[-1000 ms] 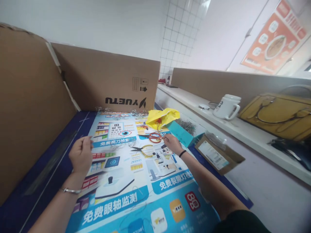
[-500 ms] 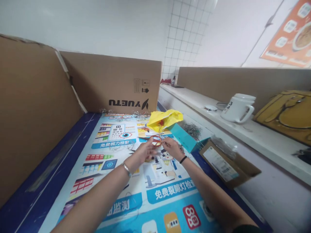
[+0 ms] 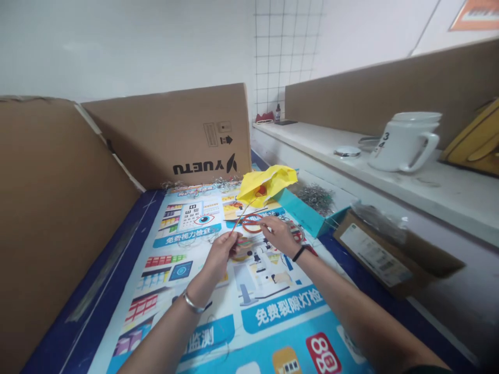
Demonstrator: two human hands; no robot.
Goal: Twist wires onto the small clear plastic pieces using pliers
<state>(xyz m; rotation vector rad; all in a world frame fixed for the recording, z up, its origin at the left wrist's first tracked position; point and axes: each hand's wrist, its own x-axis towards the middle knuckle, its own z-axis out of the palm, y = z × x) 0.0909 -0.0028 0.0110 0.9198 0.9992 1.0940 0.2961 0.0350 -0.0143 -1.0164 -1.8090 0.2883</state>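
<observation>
My left hand (image 3: pixel 223 252) is closed in a pinch on a thin reddish cord (image 3: pixel 239 222). The cord slants up toward a crumpled yellow plastic bag (image 3: pixel 268 182) with a small red thing (image 3: pixel 261 191) at its mouth. Just right of the cord is a pair of scissors (image 3: pixel 252 223) with orange-red handles, its blades pointing left. The fingers of my right hand (image 3: pixel 281 236) are closed at the scissors' handle loops; the fingertips are partly hidden. Beneath both hands lies a printed poster sheet (image 3: pixel 202 301).
A blue-green box (image 3: pixel 302 215) with tangled metallic wire (image 3: pixel 316 199) stands right of the bag. Beside it is an open cardboard box (image 3: pixel 376 262) with clear plastic. A white mug (image 3: pixel 405 143) sits on the ledge (image 3: pixel 335 169). Cardboard panels (image 3: pixel 167 135) wall the back and left.
My left hand has moved down and left, from loosely spread fingers near the scissors to a pinch on the cord, now drawn straight. My right hand stays by the scissors. The view has shifted slightly.
</observation>
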